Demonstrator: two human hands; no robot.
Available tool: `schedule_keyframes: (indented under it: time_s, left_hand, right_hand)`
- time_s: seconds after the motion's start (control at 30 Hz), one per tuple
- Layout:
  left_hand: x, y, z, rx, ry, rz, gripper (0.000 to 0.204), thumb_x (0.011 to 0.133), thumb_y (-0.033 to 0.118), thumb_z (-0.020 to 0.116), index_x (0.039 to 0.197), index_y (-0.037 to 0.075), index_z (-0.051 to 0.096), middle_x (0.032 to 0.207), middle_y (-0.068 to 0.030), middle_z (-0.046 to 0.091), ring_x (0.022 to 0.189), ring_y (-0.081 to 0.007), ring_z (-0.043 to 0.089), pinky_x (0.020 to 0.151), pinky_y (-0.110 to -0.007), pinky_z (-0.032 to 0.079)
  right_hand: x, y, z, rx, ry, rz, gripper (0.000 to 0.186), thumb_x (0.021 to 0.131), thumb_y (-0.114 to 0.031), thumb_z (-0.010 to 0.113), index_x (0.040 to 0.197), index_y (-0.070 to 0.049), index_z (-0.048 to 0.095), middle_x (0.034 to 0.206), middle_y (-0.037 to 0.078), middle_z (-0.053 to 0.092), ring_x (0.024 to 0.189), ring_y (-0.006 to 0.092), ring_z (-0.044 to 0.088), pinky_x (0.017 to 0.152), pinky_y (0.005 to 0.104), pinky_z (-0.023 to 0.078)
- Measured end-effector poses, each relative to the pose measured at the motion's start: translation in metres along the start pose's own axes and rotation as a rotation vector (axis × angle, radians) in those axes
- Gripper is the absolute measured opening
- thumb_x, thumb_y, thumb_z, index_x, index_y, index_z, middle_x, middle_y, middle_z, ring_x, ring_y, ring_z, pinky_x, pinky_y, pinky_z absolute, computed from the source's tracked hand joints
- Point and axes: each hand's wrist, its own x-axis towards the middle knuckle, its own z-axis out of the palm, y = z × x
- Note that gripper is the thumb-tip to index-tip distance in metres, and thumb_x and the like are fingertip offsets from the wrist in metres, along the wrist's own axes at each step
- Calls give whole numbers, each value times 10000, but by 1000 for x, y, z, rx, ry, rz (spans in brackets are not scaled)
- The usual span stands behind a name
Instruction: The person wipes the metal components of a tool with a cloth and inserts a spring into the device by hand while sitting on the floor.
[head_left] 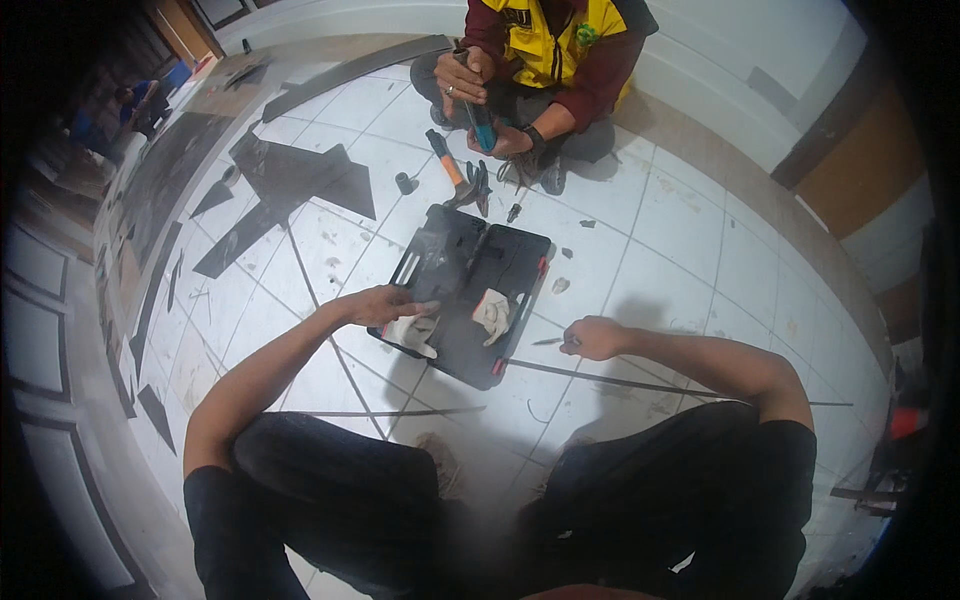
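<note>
A black hard case (pixel 450 352) lies opened out on the floor in front of my knees. Over its left half my left hand (pixel 383 304) reaches with fingers stretched out, just above a whitish work glove (pixel 412 332). Another such glove (pixel 492 316) with a reddish cuff rests in the right half. To the right of the case, my right hand (pixel 596 338) is closed around a slim, pointed metal tool (pixel 548 342), its tip toward the case. Its exact kind is too small to make out.
Opposite, a crouching person (pixel 560 60) in a yellow vest holds a teal-and-black power tool (pixel 482 130). Between us lie an orange-handled hammer (pixel 450 165), a black cylinder (pixel 405 184) and small broken bits. Dark sheet offcuts (pixel 300 180) spread over the tiles at left.
</note>
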Motion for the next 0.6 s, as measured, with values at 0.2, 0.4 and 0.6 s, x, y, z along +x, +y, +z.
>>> schedule_keyframes:
  time_s: [0.2,0.4,0.6]
  left_hand:
    - [1,-5,3,-12,33,39,682,1034,564,490,1349,-31,597,1301,-241,641,1230,-349,603,1040,-417,474]
    - [0,-5,3,-11,41,51,645,1034,553,499,1301,-18,639,1258,-223,668,1204,-329,621,1014,-407,489]
    - [1,-2,2,4,40,58,650,1029,554,510,1291,-25,646,1245,-225,672,1184,-325,628,999,-409,494]
  right_hand:
    - [-1,0,0,14,16,-2,446,944,-446,611,1140,-64,730,1057,178,735,1040,382,684,919,480,520]
    - [1,0,0,1,0,3,437,941,-450,614,1124,-73,737,1044,180,737,1036,381,685,922,482,516]
    - [1,5,2,12,-7,-5,435,941,-440,614,1131,-68,736,1047,190,736,1040,382,686,926,482,517]
